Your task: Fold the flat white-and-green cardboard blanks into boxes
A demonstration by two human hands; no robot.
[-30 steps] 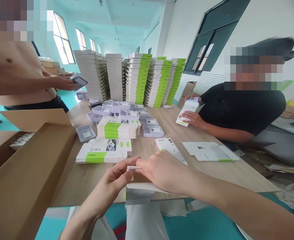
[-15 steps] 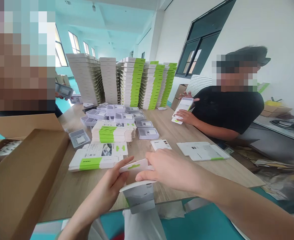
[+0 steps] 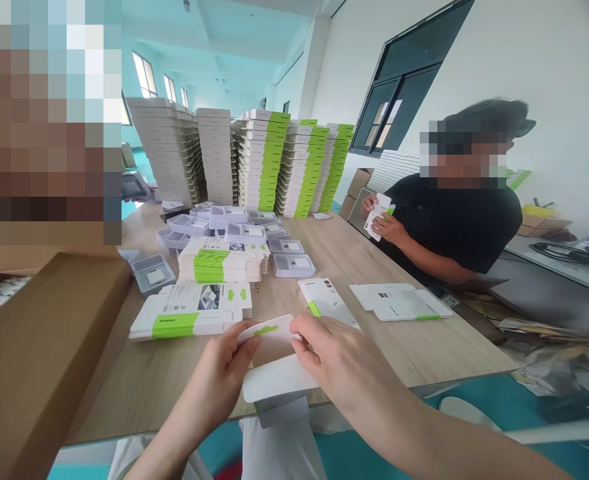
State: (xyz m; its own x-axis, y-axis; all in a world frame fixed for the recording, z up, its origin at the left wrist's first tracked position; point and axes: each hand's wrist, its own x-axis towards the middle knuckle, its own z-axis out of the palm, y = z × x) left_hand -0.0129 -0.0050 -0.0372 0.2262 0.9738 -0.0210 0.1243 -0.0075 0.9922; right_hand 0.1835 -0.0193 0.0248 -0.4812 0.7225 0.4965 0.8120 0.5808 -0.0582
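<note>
Over the table's near edge I hold a small white packaging box (image 3: 279, 385), with an end flap folded out toward me. My left hand (image 3: 227, 363) pinches the left side of its hang tab (image 3: 271, 343), which has a green-edged slot. The fingers of my right hand (image 3: 331, 350) are closed on the tab's right corner. Just beyond my right hand lies a white box with a green stripe (image 3: 324, 299). Past my left hand sits a stack of flat printed boxes (image 3: 174, 323).
A brown carton (image 3: 49, 347) stands at the left. Further back are another stack of flat boxes (image 3: 227, 263) and several clear plastic trays (image 3: 294, 265). Flattened white boxes (image 3: 399, 302) lie at the right. Tall box stacks (image 3: 264, 160) rise behind; a co-worker (image 3: 454, 227) handles a box.
My right hand has drawn back from over the opening to the tab's right corner. The front flap has tipped outward toward me. The co-worker's box has moved and turned more upright.
</note>
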